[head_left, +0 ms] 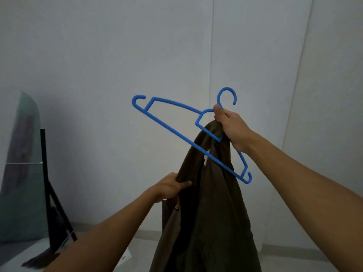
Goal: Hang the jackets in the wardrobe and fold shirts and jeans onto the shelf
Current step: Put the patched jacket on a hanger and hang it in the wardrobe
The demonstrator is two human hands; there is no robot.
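Up in mid-air before the pale wall hung the olive-brown fabric jacket (208, 203), bunched at its top, draping down past the frame's bottom edge. Blue plastic hanger (188, 132) sat tilted, hook up-right, its bar crossing the jacket's top; not clearly threaded into shoulders or sleeves. Right hand (228, 124) gripped the hanger neck just under the hook, pinching the jacket's gathered top with it. Left hand (172, 186) clutched a fold of the jacket's left edge lower down. Progress judged early: jacket not yet seated on hanger, no wardrobe rail, shelf, shirts or jeans in view, so hanging and all folding remained. Leaning glass panel (21, 163) with black frame (49, 189) stood at far left.
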